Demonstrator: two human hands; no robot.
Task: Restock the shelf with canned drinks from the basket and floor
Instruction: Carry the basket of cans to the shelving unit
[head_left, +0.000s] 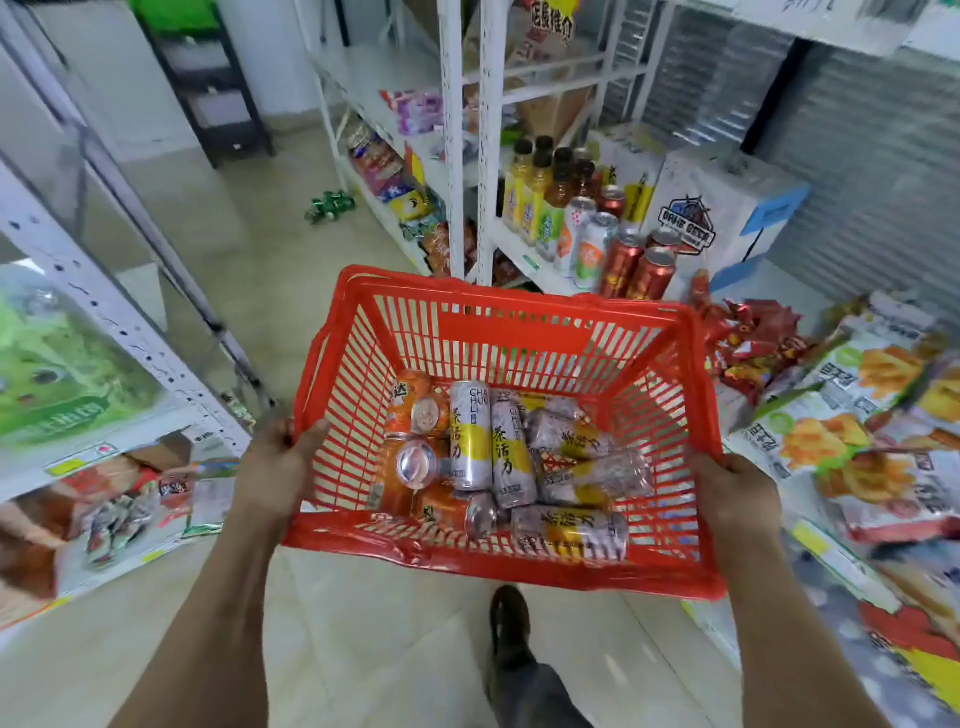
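While both hands clamp opposite rims of the red basket (524, 332), left hand (283, 457) and right hand (735, 493), loose cans (470, 436) lie inside; likely heavy, rolling, slick: grasp each around its middle.

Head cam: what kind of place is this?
Likely a small grocery or convenience store: white shelving stocked with bottled and canned drinks, snack bags, and a red shopping basket of cans.
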